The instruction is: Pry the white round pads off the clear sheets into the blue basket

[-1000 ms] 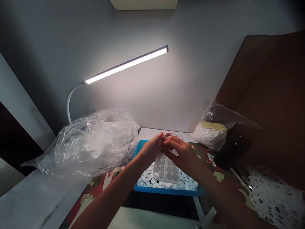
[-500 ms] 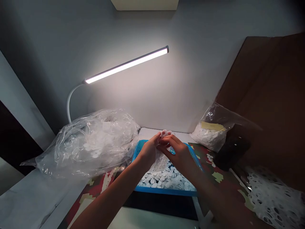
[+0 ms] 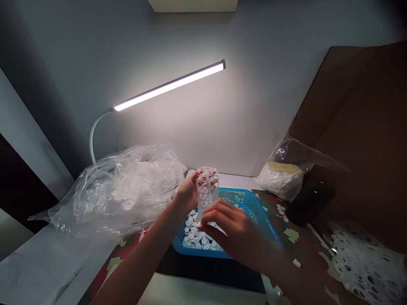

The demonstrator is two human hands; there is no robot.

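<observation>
My left hand (image 3: 187, 192) is closed round the back of a white plastic sheet (image 3: 205, 199) with rows of round holes. The sheet stands upright, and fingertips show through its upper holes. At its lower end, my right hand (image 3: 227, 226) is closed in a pinch. A bit of white shows at those fingertips; whether it is the sheet's corner or a loose disc is unclear. Below both hands sits a blue perforated basket (image 3: 210, 253) holding many small white discs (image 3: 192, 233). The right hand and forearm hide part of the basket.
A large clear bag of white pieces (image 3: 127, 190) lies left, beneath a lit lamp (image 3: 171, 86). To the right are another bag (image 3: 280, 184), a dark object (image 3: 310, 203), several loose discs (image 3: 281, 212) and a pile of holed white sheets (image 3: 365, 262). Cardboard (image 3: 356, 127) stands behind.
My hands were close together over the bunched sheet. Now the left hand has moved left with the sheet spread upright, and the right hand has moved down to its lower end.
</observation>
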